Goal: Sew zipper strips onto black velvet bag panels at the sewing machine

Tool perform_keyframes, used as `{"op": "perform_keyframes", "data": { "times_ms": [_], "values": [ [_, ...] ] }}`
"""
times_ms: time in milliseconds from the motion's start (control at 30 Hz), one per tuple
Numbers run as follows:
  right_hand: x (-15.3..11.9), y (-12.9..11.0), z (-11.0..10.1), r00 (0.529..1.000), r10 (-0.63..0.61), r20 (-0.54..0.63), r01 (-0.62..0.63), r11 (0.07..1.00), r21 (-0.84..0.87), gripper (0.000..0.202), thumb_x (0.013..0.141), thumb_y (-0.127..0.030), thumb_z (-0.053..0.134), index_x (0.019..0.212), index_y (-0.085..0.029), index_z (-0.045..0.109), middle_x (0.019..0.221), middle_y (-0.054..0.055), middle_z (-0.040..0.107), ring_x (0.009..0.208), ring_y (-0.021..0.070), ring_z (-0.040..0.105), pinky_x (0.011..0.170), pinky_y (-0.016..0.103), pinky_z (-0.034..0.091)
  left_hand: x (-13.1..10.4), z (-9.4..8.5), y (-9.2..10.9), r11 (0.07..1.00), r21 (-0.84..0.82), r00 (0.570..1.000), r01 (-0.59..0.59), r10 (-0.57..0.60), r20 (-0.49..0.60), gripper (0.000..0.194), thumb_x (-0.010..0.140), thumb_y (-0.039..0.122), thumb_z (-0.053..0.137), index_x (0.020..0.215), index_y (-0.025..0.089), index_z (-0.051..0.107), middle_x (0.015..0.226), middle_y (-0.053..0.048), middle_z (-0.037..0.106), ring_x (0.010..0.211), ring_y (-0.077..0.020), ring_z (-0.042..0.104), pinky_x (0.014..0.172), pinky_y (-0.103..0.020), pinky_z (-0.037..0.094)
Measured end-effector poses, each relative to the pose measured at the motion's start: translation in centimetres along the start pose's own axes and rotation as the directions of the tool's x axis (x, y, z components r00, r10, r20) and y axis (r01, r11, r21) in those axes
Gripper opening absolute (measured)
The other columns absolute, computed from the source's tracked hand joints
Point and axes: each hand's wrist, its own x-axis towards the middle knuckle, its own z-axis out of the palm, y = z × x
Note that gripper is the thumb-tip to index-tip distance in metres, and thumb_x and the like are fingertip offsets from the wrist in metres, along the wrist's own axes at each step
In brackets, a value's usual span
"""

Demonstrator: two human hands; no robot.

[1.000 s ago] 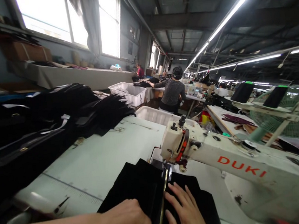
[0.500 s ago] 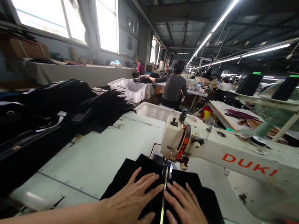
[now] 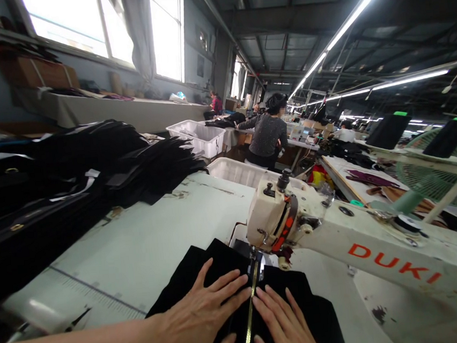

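**Cloth (image 3: pixel 224 257) at presser foot (image 3: pixel 258 263), left hand (image 3: pixel 199 314) and right hand (image 3: pixel 286 325) flat on top**

Cloth: black, stepped along the far edge, spread on the pale table (image 3: pixel 166 237) beneath both hands, far middle portion at the presser foot. Along the middle, a gold zip (image 3: pixel 249 323), running from the presser foot toward the bottom of the view, between the hands. Height setting of the presser foot: cannot tell.

Left hand: left of the zip, palm down, forearm entering from the left edge of the view. Fingers extended, fanned apart, released; tips on the cloth, inner ones just beside the zip. Thumb nearer the wearer, angled toward the zip.

Right hand: right of the zip, palm down. Fingers extended, released, less widely fanned; tips on the cloth, index fingertip just beside the zip.

Right side: sewing machine (image 3: pixel 373 249), marked DUKI in orange-red letters. Behind: thread cones (image 3: pixel 388 132), black with green tops, and a green fan (image 3: pixel 419 185).

Left side: pile (image 3: pixel 151 171) of black pieces, apart from the cloth; printed scale (image 3: pixel 98 286) on the tabletop.

Beyond the table: white near crate (image 3: pixel 237 173), then white far crate (image 3: pixel 212 145); co-worker (image 3: pixel 266 135) in a dark top, viewed from behind, one arm stretched left.
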Motion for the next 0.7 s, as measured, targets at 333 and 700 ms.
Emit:
{"op": "perform_keyframes", "data": {
  "times_ms": [333,700],
  "values": [
    [-1.1,0.5,1.2,0.996,-0.052,0.068,0.053,0.998,-0.024,0.046,0.089,-0.031,0.058,0.134,-0.018,0.056,0.139,0.001,0.056,0.119,0.0210,0.062,0.095,0.032,0.056,-0.1,0.2,0.0,1.000,-0.009,0.999,-0.020,0.019,-0.050,0.074,0.086,0.017,0.054,0.155,0.022,0.029,0.157,-0.010,0.034,0.146,-0.0351,0.029,0.113,-0.072,0.009],
    [-1.2,0.7,1.5,0.995,-0.090,0.052,0.094,0.992,-0.084,0.046,0.086,-0.028,0.056,0.131,-0.018,0.059,0.138,0.000,0.056,0.115,0.0214,0.064,0.085,0.034,0.061,0.5,-0.3,0.5,0.999,-0.027,1.000,0.025,-0.025,0.010,0.073,0.082,0.017,0.055,0.153,0.021,0.035,0.155,-0.013,0.040,0.145,-0.0356,0.032,0.112,-0.073,0.010]
  ]
}}
